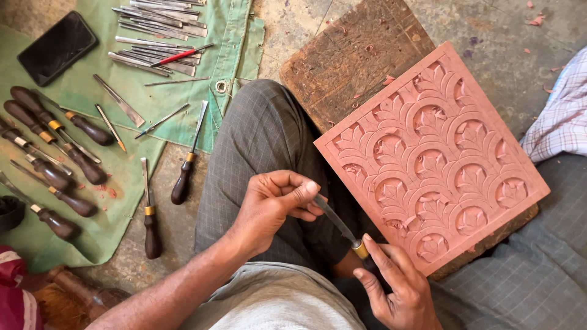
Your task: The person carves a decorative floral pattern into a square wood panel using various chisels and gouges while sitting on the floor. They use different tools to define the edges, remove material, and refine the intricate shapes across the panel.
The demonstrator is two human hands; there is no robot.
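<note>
Carving chisel (340, 225) — your right hand (400, 287) clamps its handle, left hand (275, 205) pinches the blade, beside the carved red stone panel (431, 156). Risk: blade slipping — cutting your left fingers or chipping the relief.

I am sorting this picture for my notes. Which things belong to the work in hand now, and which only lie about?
In use:
- left hand pinching the chisel blade
- right hand on its handle
- carved pink panel on a wooden block

Lying about:
- dark-handled chisels on green cloth
- thin metal tools
- black phone
</note>
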